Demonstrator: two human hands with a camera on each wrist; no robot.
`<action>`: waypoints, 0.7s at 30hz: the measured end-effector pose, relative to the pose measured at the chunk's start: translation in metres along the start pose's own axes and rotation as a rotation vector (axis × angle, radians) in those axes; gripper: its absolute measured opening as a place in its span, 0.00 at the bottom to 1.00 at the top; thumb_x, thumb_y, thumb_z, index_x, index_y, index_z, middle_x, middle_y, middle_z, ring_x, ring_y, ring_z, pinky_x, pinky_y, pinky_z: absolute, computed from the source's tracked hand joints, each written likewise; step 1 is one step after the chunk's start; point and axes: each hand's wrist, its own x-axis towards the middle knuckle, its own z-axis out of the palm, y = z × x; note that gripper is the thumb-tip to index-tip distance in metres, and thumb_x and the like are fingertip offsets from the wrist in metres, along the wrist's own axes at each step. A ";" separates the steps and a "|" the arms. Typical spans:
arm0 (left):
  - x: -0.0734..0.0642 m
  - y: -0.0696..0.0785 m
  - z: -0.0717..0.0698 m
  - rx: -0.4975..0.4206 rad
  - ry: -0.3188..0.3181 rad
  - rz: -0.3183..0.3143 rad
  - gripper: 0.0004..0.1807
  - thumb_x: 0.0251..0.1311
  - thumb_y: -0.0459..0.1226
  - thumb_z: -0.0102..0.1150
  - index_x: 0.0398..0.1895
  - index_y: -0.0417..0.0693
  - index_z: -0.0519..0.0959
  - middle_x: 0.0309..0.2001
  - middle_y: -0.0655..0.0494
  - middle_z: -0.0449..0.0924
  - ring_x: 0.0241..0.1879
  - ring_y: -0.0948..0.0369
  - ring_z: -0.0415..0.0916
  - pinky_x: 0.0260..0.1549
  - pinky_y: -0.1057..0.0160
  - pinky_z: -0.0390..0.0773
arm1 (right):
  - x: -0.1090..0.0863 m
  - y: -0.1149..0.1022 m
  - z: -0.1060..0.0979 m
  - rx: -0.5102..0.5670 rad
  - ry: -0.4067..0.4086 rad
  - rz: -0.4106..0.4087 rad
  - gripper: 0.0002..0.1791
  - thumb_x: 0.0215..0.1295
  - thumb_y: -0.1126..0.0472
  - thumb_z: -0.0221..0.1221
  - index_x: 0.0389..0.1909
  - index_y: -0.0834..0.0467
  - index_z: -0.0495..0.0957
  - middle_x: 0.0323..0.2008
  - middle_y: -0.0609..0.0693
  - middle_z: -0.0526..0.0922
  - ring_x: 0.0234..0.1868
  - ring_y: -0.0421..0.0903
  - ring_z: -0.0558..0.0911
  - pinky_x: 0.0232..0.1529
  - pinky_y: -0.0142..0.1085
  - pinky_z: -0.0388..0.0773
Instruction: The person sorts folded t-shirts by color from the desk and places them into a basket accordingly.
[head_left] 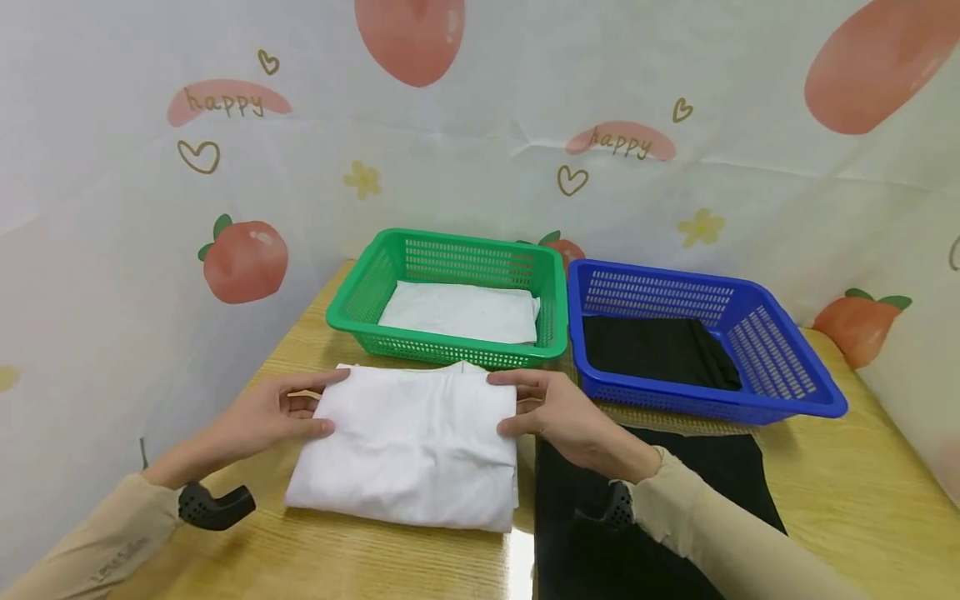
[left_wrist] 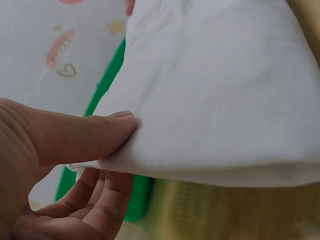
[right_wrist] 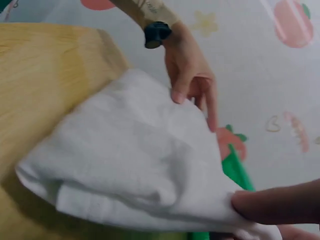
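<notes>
A folded white cloth [head_left: 412, 450], perhaps a garment, is held by both hands just in front of the green basket. At its left edge my left hand [head_left: 281, 408] pinches it, thumb on top and fingers beneath, as the left wrist view shows with the cloth [left_wrist: 215, 95] close up. My right hand [head_left: 562, 417] grips the opposite edge the same way; in the right wrist view its thumb [right_wrist: 275, 204] presses on the cloth [right_wrist: 125, 145]. Layered folds show along the near edge there. Whether the cloth's underside touches the table cannot be told.
Behind the cloth, a green basket [head_left: 450, 346] holds folded white cloth [head_left: 461, 312]. To its right, a blue basket [head_left: 705, 400] contains folded black cloth [head_left: 660, 350]. More black cloth [head_left: 600, 533] lies on the wooden table [head_left: 360, 558], under the right forearm. A printed curtain [head_left: 480, 150] hangs behind.
</notes>
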 end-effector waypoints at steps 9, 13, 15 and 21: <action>0.041 0.068 -0.017 0.051 0.039 0.033 0.37 0.59 0.38 0.70 0.72 0.56 0.67 0.65 0.52 0.67 0.53 0.53 0.75 0.46 0.61 0.79 | 0.000 -0.078 -0.053 -0.133 -0.015 -0.106 0.32 0.57 0.74 0.68 0.65 0.58 0.74 0.64 0.54 0.68 0.50 0.53 0.73 0.42 0.39 0.79; 0.076 0.093 -0.030 0.060 0.048 0.006 0.37 0.60 0.41 0.70 0.72 0.61 0.66 0.69 0.60 0.61 0.60 0.55 0.69 0.52 0.59 0.76 | 0.023 -0.104 -0.083 -0.126 -0.038 -0.102 0.33 0.61 0.74 0.64 0.68 0.57 0.71 0.71 0.53 0.58 0.57 0.51 0.68 0.46 0.38 0.76; 0.096 0.098 -0.038 0.041 0.028 0.005 0.38 0.61 0.41 0.68 0.74 0.60 0.64 0.71 0.58 0.59 0.62 0.55 0.68 0.56 0.56 0.73 | 0.038 -0.113 -0.097 -0.084 -0.037 -0.088 0.33 0.62 0.77 0.61 0.69 0.58 0.69 0.67 0.55 0.62 0.52 0.48 0.70 0.42 0.36 0.75; 0.154 0.093 -0.052 -0.032 -0.016 -0.028 0.37 0.68 0.33 0.60 0.77 0.52 0.57 0.72 0.44 0.53 0.66 0.50 0.62 0.59 0.52 0.69 | 0.080 -0.116 -0.122 -0.056 0.113 -0.057 0.32 0.61 0.80 0.59 0.68 0.62 0.70 0.49 0.57 0.75 0.51 0.48 0.74 0.44 0.36 0.75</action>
